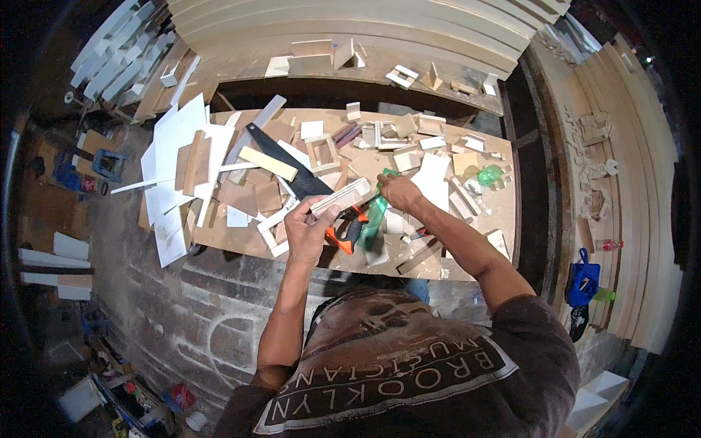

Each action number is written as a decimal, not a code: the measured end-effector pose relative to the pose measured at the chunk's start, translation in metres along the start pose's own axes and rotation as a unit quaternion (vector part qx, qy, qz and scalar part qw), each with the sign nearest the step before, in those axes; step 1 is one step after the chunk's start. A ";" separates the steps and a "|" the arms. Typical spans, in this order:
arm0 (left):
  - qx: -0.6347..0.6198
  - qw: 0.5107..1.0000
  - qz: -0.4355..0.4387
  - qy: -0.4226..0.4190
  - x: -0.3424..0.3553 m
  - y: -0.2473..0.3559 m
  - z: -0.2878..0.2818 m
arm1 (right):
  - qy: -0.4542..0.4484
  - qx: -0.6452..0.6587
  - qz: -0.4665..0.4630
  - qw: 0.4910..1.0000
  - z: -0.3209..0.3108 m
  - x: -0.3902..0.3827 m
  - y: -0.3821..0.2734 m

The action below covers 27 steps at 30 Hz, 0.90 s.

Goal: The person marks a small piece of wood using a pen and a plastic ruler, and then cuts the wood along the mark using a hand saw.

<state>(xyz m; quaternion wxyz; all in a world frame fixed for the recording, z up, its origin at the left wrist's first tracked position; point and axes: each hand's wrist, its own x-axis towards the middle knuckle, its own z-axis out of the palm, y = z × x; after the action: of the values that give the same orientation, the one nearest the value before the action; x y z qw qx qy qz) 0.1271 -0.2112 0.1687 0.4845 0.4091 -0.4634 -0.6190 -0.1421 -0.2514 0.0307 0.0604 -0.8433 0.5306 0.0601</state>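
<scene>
My left hand (305, 232) is closed around a short pale wooden block (345, 196), layered along its side and held raised over the bench. Just right of the block's far end, the fingers of my right hand (400, 193) curl down at the upper end of a long green, shiny piece (375, 221). Its kind is unclear, and the fingertips are partly hidden. Beneath the block lies a handsaw with an orange and black handle (346, 234); its dark blade (281, 155) points away to the left, partly covered by a yellowish wood strip (268, 163).
Wood offcuts and small frames (321, 152) crowd the workbench (219, 235). White sheets (168, 230) overhang its left side. A crumpled green plastic item (489, 175) lies at right. Long boards (350, 25) stand behind a shelf holding small wooden pieces (312, 57).
</scene>
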 end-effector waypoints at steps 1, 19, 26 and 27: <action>0.006 1.000 0.010 -0.006 0.003 0.000 0.004 | 0.020 0.018 0.030 0.999 -0.003 -0.010 0.006; 0.176 0.948 0.160 -0.213 0.005 0.019 0.085 | 0.250 0.565 0.049 0.785 -0.195 -0.162 -0.026; 0.195 0.926 0.206 -0.251 0.005 0.022 0.096 | 0.247 0.622 0.089 0.738 -0.189 -0.176 -0.036; 0.195 0.925 0.202 -0.256 0.005 0.023 0.096 | 0.251 0.616 0.088 0.741 -0.189 -0.177 -0.037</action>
<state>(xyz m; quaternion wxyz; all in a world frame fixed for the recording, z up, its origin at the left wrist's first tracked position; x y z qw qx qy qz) 0.0392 -0.2013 0.2137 0.3746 0.2207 -0.7559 -0.4895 -0.1775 -0.1098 0.2475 0.4260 -0.5561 0.5196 -0.4891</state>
